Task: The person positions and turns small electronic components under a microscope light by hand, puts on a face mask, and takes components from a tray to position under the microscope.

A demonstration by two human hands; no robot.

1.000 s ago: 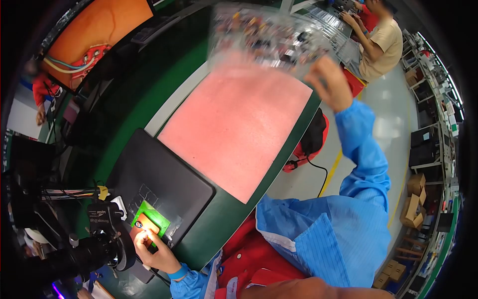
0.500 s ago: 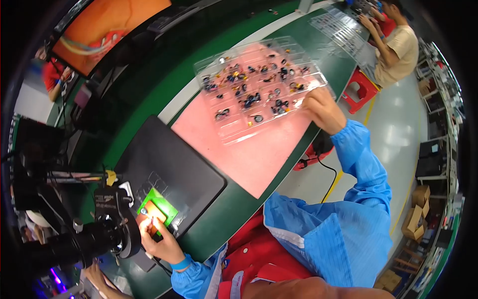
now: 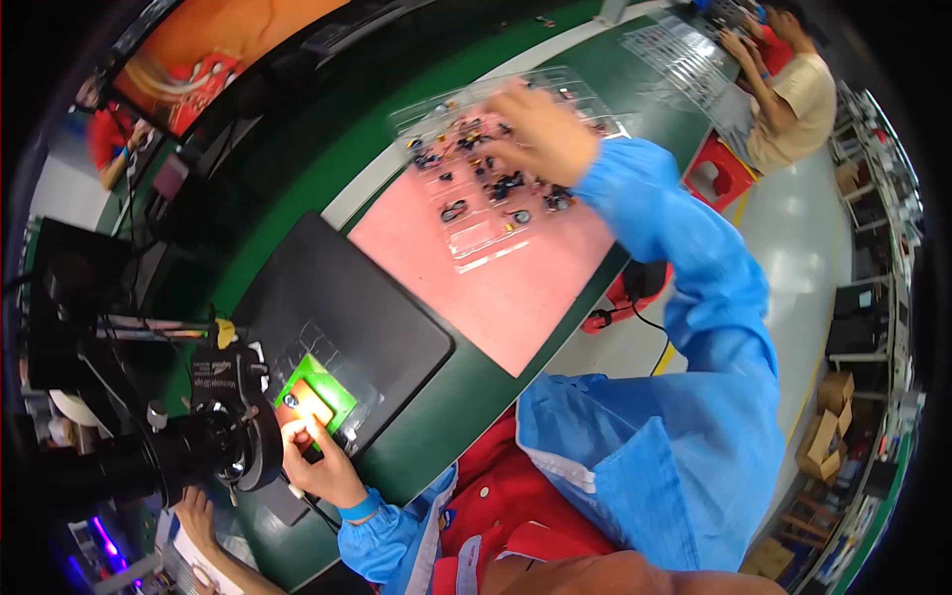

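My left hand is at the lower left under a black microscope. Its fingertips pinch the near edge of a small, brightly lit orange-brown block. A small round dark part sits on that block, and a green sheet lies beneath. My right hand, blurred by motion, is over a clear plastic tray of small wired parts. Its thumb and fingers look apart, and nothing shows between them. The hand hides part of the tray's far right side.
Under the tray is a pink mat, and left of it a black pad on the green bench. A monitor stands upper left. More clear trays lie near a seated co-worker. Another person's arm shows lower left.
My right hand has left the tray's right edge and moved left and away from me, over the parts. My left hand stays by the lit block.
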